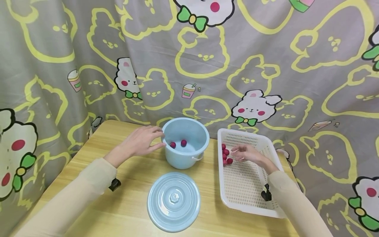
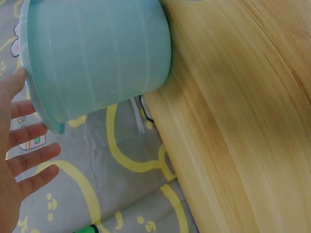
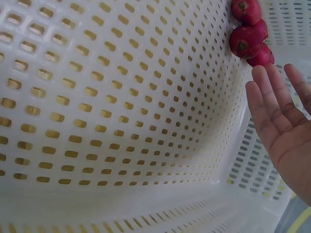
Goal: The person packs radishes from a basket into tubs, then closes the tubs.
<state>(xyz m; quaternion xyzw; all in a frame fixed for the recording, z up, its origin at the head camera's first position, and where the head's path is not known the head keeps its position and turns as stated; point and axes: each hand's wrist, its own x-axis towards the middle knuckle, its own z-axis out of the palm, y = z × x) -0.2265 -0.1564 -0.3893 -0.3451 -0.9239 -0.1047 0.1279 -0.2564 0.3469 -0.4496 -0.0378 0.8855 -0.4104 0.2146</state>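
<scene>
A light blue bucket (image 1: 186, 159) stands upright, with two red radishes (image 1: 184, 143) on its floor. My left hand (image 1: 144, 140) is at the bucket's left rim, fingers spread; in the left wrist view the thumb and fingers (image 2: 34, 158) lie by the rim, though contact is hard to tell. To the right sits a white slotted plastic basket (image 1: 245, 187). Several round red radishes (image 3: 245, 41) cluster along its left wall. My right hand (image 1: 248, 154) hovers inside the basket beside them, its fingers (image 3: 274, 99) extended and holding nothing.
A blue round lid (image 1: 174, 210) with a centre knob lies on the wooden table (image 1: 118, 210) in front of the bucket. The bucket's white handle (image 1: 197, 158) hangs at its right side. A patterned grey curtain (image 1: 160, 52) hangs right behind the table.
</scene>
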